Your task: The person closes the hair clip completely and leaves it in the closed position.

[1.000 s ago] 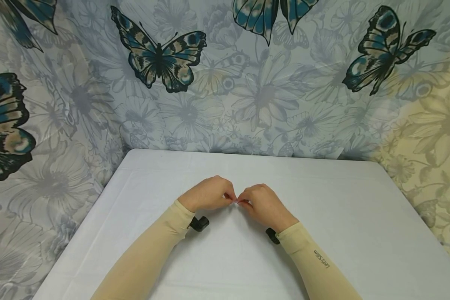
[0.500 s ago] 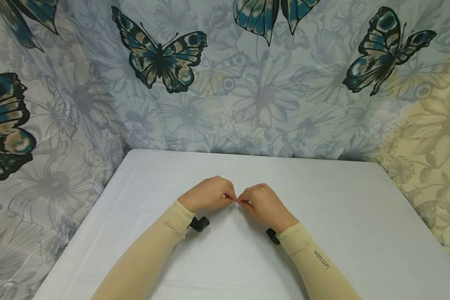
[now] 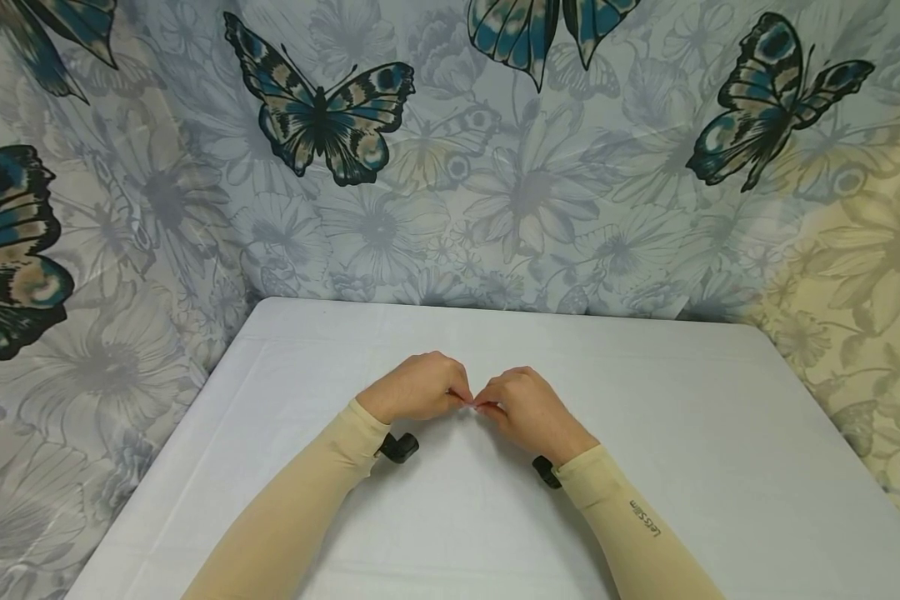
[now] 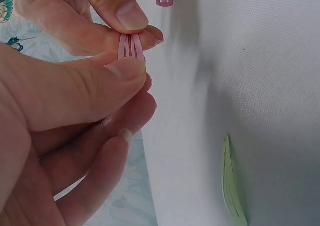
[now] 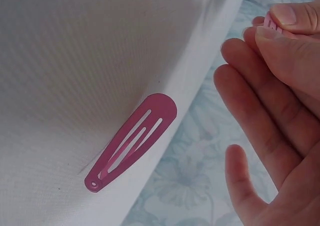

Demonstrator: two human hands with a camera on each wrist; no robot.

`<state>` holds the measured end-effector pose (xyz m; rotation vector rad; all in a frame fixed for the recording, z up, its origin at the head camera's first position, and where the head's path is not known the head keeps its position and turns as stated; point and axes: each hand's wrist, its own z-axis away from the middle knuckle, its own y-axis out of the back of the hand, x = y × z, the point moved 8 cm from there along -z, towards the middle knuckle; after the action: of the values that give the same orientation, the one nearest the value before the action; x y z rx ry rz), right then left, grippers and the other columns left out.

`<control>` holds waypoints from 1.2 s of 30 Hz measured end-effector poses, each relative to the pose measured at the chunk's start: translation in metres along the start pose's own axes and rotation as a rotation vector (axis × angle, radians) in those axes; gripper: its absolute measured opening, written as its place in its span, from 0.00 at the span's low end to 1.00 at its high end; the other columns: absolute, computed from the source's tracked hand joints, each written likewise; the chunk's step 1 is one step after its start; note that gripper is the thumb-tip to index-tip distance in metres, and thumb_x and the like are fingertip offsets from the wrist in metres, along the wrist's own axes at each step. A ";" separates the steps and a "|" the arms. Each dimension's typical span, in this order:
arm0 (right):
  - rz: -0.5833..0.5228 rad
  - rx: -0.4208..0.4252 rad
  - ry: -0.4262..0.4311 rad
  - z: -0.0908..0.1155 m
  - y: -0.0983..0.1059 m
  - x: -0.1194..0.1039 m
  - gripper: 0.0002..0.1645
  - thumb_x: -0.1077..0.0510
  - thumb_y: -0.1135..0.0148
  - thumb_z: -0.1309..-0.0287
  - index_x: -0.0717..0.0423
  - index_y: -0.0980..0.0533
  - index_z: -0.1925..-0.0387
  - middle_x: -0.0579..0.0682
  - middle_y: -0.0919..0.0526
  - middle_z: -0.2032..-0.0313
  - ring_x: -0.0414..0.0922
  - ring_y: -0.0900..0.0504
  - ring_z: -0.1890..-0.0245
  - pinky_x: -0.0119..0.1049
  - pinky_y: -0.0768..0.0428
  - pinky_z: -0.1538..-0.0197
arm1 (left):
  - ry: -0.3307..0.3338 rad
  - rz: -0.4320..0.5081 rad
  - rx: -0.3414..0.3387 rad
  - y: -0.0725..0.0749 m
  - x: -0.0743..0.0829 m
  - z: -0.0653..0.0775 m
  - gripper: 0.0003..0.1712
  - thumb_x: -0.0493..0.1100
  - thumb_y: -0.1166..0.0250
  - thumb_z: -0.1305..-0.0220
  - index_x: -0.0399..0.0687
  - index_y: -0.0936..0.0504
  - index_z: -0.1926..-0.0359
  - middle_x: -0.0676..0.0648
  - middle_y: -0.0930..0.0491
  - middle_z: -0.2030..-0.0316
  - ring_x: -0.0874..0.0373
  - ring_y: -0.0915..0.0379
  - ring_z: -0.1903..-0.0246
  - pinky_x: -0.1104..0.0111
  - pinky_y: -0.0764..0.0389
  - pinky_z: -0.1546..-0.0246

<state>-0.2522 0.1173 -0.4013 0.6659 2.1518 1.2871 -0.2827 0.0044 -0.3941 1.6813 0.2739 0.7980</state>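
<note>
In the left wrist view a light pink snap hair clip (image 4: pixel 131 47) bridges the fingertips of both hands. My left hand (image 3: pixel 416 387) pinches one end between thumb and index finger, its other fingers loosely bent. My right hand (image 3: pixel 528 412) pinches the opposite end the same way. The thumbs cover both ends, so only the slotted middle shows. From the head view, the two hands meet over the middle of the white table (image 3: pixel 645 400), and the clip is barely visible there.
A dark pink snap clip (image 5: pixel 162 106) lies on the white cloth in the right wrist view. A green clip (image 4: pixel 231 186) lies on it in the left wrist view. Black wrist cameras (image 3: pixel 399 448) hang under the sleeves. Butterfly-print fabric (image 3: pixel 532 192) stands behind the table.
</note>
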 end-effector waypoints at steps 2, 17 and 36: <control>-0.005 -0.002 0.002 0.000 0.000 0.000 0.06 0.62 0.20 0.40 0.49 0.07 0.61 0.40 0.07 0.65 0.40 0.09 0.62 0.49 0.14 0.44 | 0.001 0.003 0.001 0.000 0.000 0.000 0.08 0.39 0.25 0.32 0.57 0.03 0.56 0.57 0.07 0.59 0.63 0.13 0.58 0.69 0.15 0.56; -0.025 0.001 0.018 0.001 0.000 -0.001 0.06 0.62 0.19 0.41 0.49 0.06 0.62 0.41 0.06 0.65 0.39 0.10 0.64 0.49 0.14 0.43 | 0.020 0.024 -0.015 -0.002 0.000 0.000 0.11 0.35 0.25 0.33 0.56 0.03 0.56 0.56 0.07 0.58 0.62 0.12 0.56 0.67 0.13 0.53; -0.034 -0.029 0.020 0.001 -0.001 -0.002 0.06 0.62 0.19 0.42 0.50 0.06 0.62 0.41 0.06 0.65 0.37 0.11 0.66 0.49 0.15 0.41 | -0.014 0.028 -0.020 -0.001 0.003 0.000 0.13 0.32 0.26 0.34 0.55 0.03 0.58 0.57 0.07 0.59 0.62 0.12 0.57 0.69 0.14 0.55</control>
<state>-0.2503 0.1159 -0.4020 0.6044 2.1477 1.3097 -0.2800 0.0061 -0.3944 1.6745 0.2330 0.8070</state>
